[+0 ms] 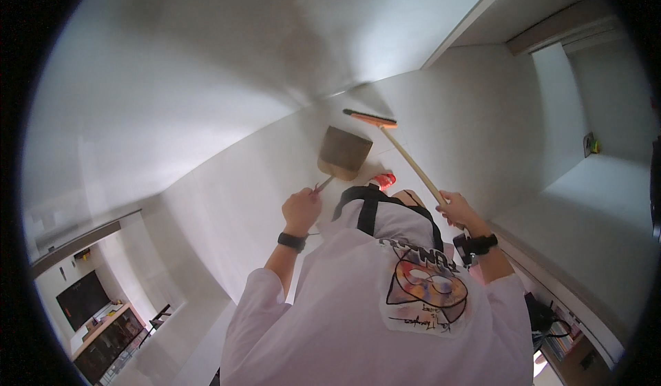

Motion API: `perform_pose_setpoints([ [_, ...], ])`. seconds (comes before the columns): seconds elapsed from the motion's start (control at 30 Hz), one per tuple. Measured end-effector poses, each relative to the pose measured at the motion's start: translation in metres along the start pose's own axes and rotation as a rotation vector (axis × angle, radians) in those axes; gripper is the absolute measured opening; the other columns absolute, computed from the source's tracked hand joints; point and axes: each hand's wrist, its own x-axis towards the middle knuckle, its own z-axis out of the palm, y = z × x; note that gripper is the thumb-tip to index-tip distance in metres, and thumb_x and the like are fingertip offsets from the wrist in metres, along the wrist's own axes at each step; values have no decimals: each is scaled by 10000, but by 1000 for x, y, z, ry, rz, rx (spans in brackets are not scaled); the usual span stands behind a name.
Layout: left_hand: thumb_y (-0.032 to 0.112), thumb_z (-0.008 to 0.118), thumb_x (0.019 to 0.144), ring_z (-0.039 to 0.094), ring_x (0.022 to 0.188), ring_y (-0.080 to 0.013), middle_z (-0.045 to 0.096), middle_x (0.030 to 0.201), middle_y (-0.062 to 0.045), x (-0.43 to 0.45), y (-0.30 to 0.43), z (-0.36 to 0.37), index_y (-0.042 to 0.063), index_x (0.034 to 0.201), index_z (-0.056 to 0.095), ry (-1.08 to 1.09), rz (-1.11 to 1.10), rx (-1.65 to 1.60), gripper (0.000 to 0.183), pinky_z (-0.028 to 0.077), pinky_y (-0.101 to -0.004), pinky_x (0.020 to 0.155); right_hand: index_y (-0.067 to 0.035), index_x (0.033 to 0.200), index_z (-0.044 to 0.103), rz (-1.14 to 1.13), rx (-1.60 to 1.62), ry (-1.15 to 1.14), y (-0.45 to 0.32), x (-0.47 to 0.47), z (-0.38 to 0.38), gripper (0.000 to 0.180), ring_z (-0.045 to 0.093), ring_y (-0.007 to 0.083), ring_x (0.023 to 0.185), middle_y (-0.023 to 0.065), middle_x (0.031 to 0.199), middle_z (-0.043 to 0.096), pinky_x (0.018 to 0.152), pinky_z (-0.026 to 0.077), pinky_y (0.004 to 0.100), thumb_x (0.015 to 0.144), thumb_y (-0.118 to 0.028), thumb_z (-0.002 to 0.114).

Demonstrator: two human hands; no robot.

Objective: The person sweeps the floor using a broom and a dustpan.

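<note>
My left hand [301, 211] is closed around the handle of a brown dustpan [345, 151], whose pan is low over the pale floor; I cannot tell if it touches. In my right hand [457, 209] is the wooden stick of a broom [413, 164]. The broom's orange head with dark bristles [371, 118] lies just beyond the dustpan, slightly to its right, with a gap between them. Below the dustpan, a red shoe [384, 181] shows on my foot.
A white wall [206, 91] runs along the far side of the floor. On the right is a recess with a pale ledge [604, 179]. A room with a television [82, 299] and a cabinet [108, 334] opens at lower left. A dark bag [539, 316] hangs behind me at right.
</note>
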Motion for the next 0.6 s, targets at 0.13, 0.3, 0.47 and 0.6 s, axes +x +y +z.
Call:
perform_pose_setpoints([
  [0.13, 263, 498, 726, 550, 568, -303, 561, 579, -107, -8, -17, -5, 103, 641, 561, 14, 63, 26, 191, 435, -392, 519, 7, 828, 495, -134, -130, 161, -8, 45, 11, 184, 528, 205, 409, 112, 565, 518, 378, 445, 324, 661, -72, 494],
  [0.3, 245, 482, 739, 543, 545, -298, 547, 548, -108, -14, -16, -10, 97, 607, 546, 3, 205, 3, 208, 425, -398, 494, 41, 853, 484, -44, -80, 252, 2, 99, 14, 213, 564, 251, 455, 154, 593, 541, 395, 456, 330, 662, -47, 451],
  [0.47, 263, 540, 687, 568, 582, -267, 587, 614, -67, -9, -21, -2, 117, 701, 597, -71, 303, 186, 157, 455, -371, 538, 40, 872, 458, -55, -104, 254, 26, 65, 60, 236, 575, 261, 470, 207, 681, 560, 426, 481, 360, 654, -49, 448],
  [0.6, 281, 556, 688, 574, 604, -266, 590, 619, -73, -6, -12, -6, 118, 705, 605, -91, 294, 233, 170, 459, -362, 549, 12, 943, 459, -70, -151, 221, 85, 25, 113, 310, 565, 297, 549, 187, 658, 545, 503, 478, 355, 647, -80, 480],
])
